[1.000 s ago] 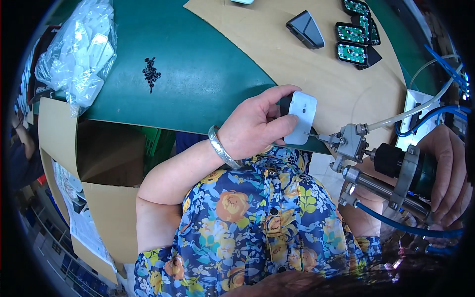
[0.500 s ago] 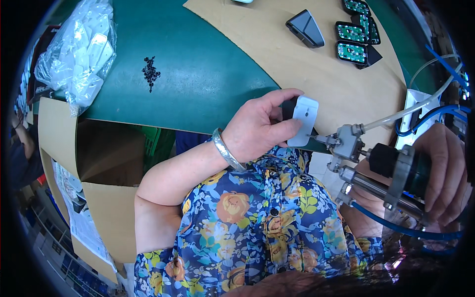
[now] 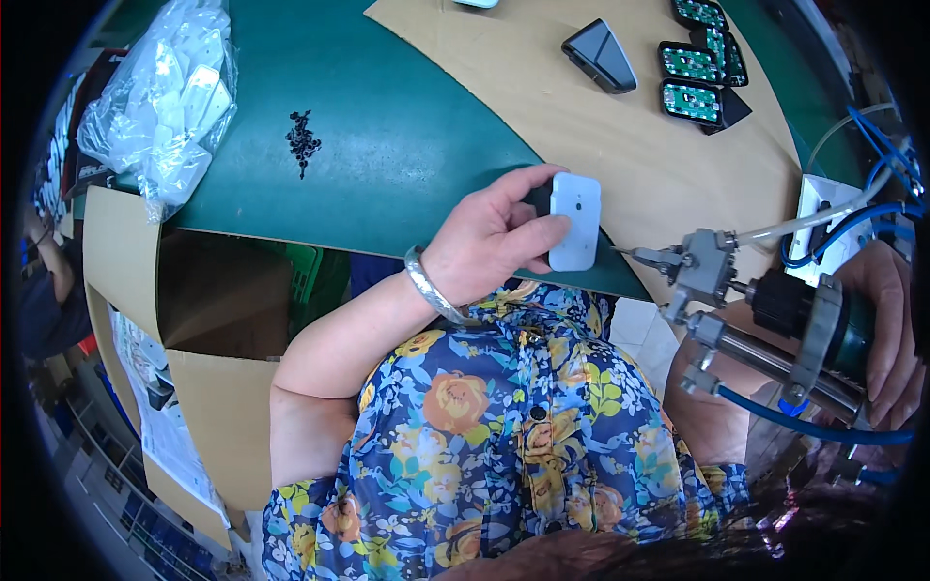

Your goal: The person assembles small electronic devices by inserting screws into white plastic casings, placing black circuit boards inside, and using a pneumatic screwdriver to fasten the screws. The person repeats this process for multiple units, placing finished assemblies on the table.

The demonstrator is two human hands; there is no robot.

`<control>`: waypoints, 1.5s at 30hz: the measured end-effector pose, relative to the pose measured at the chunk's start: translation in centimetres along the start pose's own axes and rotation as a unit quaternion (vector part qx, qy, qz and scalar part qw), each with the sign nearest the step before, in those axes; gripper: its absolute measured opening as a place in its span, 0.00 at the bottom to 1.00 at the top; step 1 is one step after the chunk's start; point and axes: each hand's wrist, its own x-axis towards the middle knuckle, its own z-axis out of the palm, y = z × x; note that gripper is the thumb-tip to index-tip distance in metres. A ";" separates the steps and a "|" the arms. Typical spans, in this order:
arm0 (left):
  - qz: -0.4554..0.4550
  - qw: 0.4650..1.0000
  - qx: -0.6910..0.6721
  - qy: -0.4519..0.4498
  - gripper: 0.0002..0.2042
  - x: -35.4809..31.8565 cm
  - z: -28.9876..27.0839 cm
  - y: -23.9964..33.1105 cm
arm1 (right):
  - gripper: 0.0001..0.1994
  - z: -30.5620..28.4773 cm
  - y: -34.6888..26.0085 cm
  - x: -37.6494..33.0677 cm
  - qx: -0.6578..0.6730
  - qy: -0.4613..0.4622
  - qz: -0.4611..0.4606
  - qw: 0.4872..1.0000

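My left hand (image 3: 481, 237) pinches a pale rounded plastic cover (image 3: 579, 232) between thumb and fingers. Small dark holes show in the cover's face, and a dark part is half hidden behind it, under my fingers. At the right, my right hand (image 3: 886, 334) is wrapped round the back of a metal dispensing valve (image 3: 704, 271), which has a thin needle tip, a black knob and hoses. The needle points at the cover's right edge, with a small gap between them. Part of my right hand is hidden by the valve body and lost in the dark rim.
Several black housings with green circuit boards (image 3: 690, 101) lie far right on a cardboard sheet (image 3: 504, 68), near a black wedge-shaped device (image 3: 600, 56). Small black parts (image 3: 302, 145) are heaped on the green table (image 3: 387, 145). A bag of pale covers (image 3: 170, 107) stands left, above an open carton (image 3: 121, 257).
The cover in my left hand has moved a little left and turned more upright. The valve has shifted right, so the needle, earlier at the cover's edge, is now apart from it.
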 end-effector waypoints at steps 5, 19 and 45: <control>0.003 0.999 -0.014 -0.034 0.26 0.3 0.5 0.6 | 0.24 -0.5 -0.9 1.0 0.026 -0.051 0.021 0.998; 0.010 0.999 -0.017 -0.044 0.25 -0.4 1.0 0.9 | 0.24 2.5 -0.8 -0.7 -0.052 0.103 -0.012 0.993; -0.003 0.997 -0.076 0.028 0.24 -0.7 1.5 0.9 | 0.29 -2.5 -0.2 0.4 -0.013 -0.167 -0.032 0.985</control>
